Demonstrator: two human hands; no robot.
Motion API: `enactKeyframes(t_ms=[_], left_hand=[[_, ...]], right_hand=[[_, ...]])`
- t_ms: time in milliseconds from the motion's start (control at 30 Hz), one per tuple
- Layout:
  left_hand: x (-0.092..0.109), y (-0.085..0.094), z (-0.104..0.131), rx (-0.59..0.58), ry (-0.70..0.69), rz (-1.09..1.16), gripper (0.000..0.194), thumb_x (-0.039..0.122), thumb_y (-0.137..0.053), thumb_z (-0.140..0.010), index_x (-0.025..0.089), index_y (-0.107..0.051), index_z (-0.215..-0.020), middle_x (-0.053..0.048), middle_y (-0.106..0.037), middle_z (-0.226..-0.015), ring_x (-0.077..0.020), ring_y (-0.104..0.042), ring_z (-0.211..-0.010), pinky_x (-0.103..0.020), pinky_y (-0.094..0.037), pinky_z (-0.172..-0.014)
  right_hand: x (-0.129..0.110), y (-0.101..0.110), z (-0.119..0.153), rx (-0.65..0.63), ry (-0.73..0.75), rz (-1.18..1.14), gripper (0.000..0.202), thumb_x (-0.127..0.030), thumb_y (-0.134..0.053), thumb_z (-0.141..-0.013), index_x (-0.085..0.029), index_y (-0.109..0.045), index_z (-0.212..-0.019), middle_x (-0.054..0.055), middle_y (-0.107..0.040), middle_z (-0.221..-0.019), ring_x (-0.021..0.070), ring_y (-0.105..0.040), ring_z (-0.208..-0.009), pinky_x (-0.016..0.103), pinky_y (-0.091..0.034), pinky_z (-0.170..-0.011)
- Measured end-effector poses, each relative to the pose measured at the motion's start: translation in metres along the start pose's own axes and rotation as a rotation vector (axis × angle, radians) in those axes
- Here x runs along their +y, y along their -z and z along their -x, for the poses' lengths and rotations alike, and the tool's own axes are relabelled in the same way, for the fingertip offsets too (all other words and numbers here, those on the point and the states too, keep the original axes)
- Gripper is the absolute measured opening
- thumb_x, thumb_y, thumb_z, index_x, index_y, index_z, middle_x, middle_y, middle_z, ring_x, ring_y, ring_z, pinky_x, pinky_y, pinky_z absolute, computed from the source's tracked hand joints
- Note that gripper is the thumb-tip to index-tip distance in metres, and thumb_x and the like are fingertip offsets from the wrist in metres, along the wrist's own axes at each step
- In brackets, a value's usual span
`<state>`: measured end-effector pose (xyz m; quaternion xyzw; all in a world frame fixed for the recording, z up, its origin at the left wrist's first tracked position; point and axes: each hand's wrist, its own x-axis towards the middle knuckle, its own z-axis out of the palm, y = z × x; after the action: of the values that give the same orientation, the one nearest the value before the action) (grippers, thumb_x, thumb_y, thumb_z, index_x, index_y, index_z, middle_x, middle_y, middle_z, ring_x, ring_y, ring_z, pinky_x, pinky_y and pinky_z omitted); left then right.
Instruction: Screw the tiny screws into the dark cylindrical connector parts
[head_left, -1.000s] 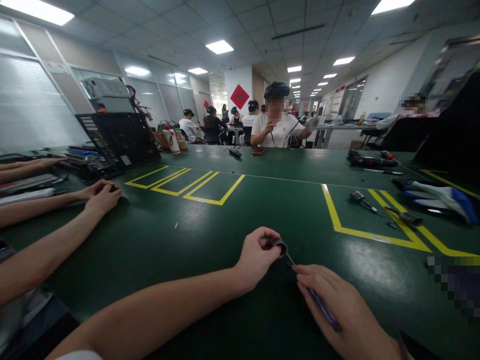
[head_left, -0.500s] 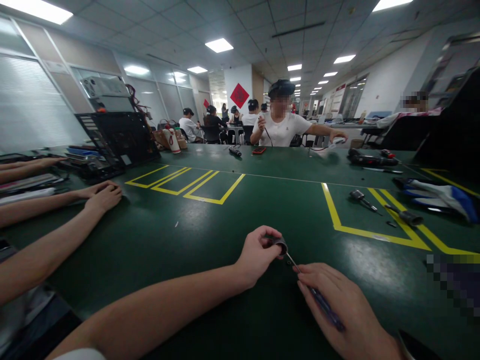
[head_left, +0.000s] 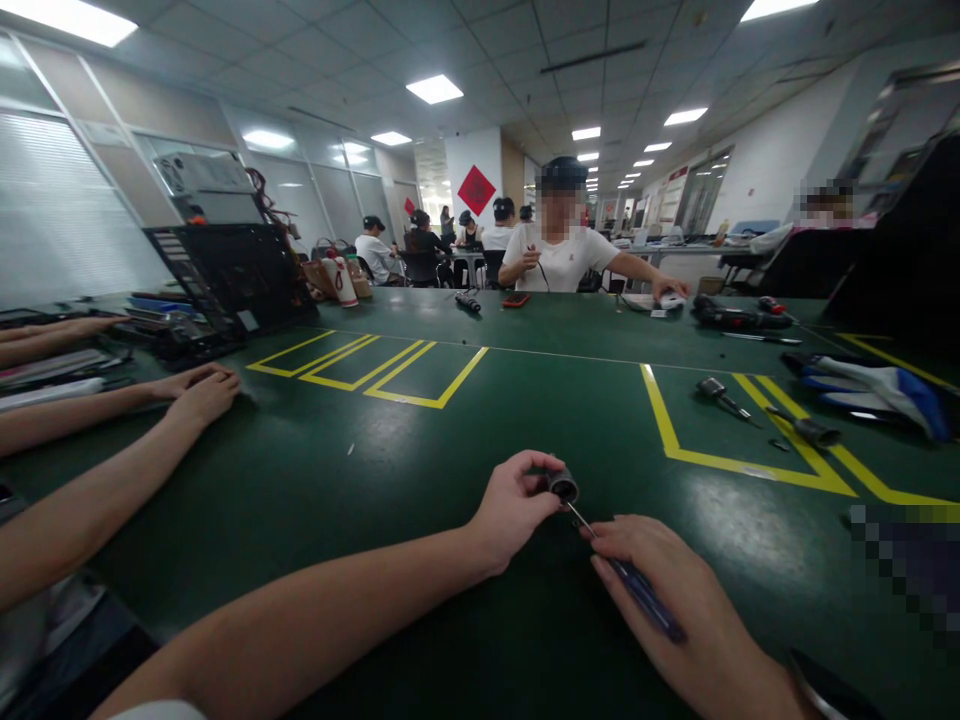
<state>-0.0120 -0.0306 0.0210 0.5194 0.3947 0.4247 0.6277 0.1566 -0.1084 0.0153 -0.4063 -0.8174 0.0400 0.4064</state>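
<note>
My left hand (head_left: 514, 508) pinches a small grey cylindrical part (head_left: 564, 486) between thumb and fingers, its open end turned toward my right hand. My right hand (head_left: 667, 590) is closed around a screwdriver with a dark blue-purple handle (head_left: 646, 598). The thin metal shaft (head_left: 579, 516) points up and left, with its tip at the mouth of the grey part. Whether the tip is inside cannot be made out. Both hands are just above the green table (head_left: 420, 480).
Two metal tool parts (head_left: 721, 398) (head_left: 806, 428) lie by yellow tape at the right, near blue-white gloves (head_left: 874, 390) and a power tool (head_left: 739, 313). Another person's hands (head_left: 202, 392) rest at the left. A person in white (head_left: 559, 258) sits opposite, beyond a phone (head_left: 516, 299).
The open end of the grey part faces the camera a little more. The screwdriver has shifted slightly left. Across the table, the person's outstretched hand has moved slightly left and lower.
</note>
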Motion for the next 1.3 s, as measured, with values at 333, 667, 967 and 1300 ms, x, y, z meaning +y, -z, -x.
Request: enactKeyframes(t_ms=[333,667,967,1300], left_hand=[[-0.009,0.013,-0.011,0.212,-0.035,-0.070,0.032,0.005,-0.064,-0.068,0.016,-0.058,-0.098,-0.006,-0.066,-0.095,-0.0176,-0.063,-0.090,-0.034,-0.050,-0.084],[-0.009,0.014,-0.014,0.191,-0.012,-0.065,0.038,0.005,-0.067,-0.066,0.016,-0.057,-0.101,-0.007,-0.067,-0.095,-0.0189,-0.063,-0.092,-0.036,-0.048,-0.087],[-0.008,0.011,-0.014,0.161,-0.072,-0.048,0.035,0.003,-0.065,-0.063,0.015,-0.058,-0.095,-0.006,-0.065,-0.093,-0.0185,-0.063,-0.088,-0.034,-0.051,-0.078],[-0.008,0.013,-0.013,0.110,-0.058,-0.048,0.028,0.004,-0.063,-0.067,0.014,-0.059,-0.094,-0.006,-0.066,-0.091,-0.0165,-0.063,-0.083,-0.030,-0.052,-0.073]], right_hand=[[0.013,0.010,-0.005,0.137,-0.640,-0.382,0.031,-0.043,-0.050,-0.084,-0.020,-0.059,-0.067,0.002,-0.063,-0.061,0.0176,-0.061,-0.057,0.028,-0.049,-0.051],[0.020,0.008,-0.014,0.060,-0.784,-0.616,0.033,-0.048,-0.053,-0.081,-0.018,-0.060,-0.068,0.002,-0.064,-0.063,0.0177,-0.060,-0.062,0.031,-0.048,-0.060],[0.001,0.019,-0.018,-0.103,-0.487,-0.149,0.030,-0.036,-0.044,-0.084,-0.022,-0.051,-0.058,-0.001,-0.057,-0.054,0.0146,-0.055,-0.050,0.025,-0.040,-0.044],[-0.003,0.003,0.000,-0.033,-0.140,-0.080,0.016,-0.022,-0.044,-0.088,-0.023,-0.053,-0.075,0.000,-0.059,-0.069,0.0175,-0.059,-0.071,0.038,-0.050,-0.079]])
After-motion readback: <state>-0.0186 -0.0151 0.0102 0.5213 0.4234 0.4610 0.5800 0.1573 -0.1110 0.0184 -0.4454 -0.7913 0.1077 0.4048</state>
